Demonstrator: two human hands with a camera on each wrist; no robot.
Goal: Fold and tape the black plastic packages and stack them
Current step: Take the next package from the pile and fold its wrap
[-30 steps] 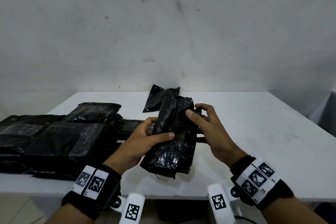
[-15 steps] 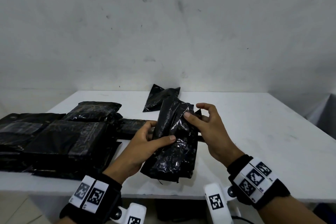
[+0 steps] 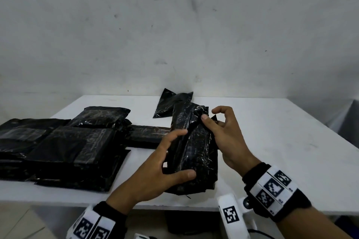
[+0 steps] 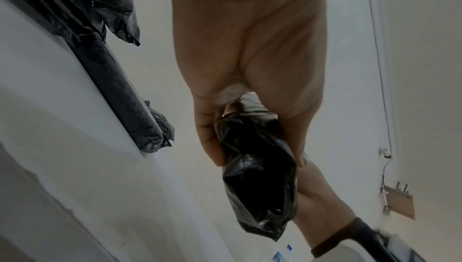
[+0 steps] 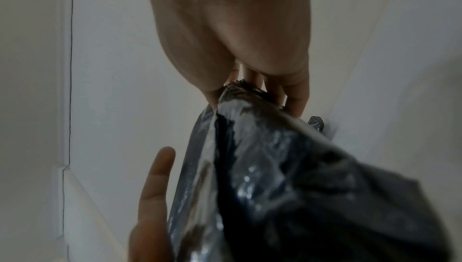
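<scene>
A crumpled black plastic package stands tilted on the white table near its front edge. My left hand grips its lower half, thumb across the front and fingers behind. My right hand pinches the folded upper edge between thumb and fingers. The left wrist view shows the package held by my left hand, with the right hand behind it. In the right wrist view the shiny package fills the lower right, and my right hand pinches its top edge.
A stack of folded black packages lies at the left of the table. A narrow folded one sits behind my left hand. A loose black bag lies near the far edge by the wall. The table's right side is bare.
The package has been set lower and more upright on the table. My left hand slid down its side, and my right thumb moved onto the top fold.
</scene>
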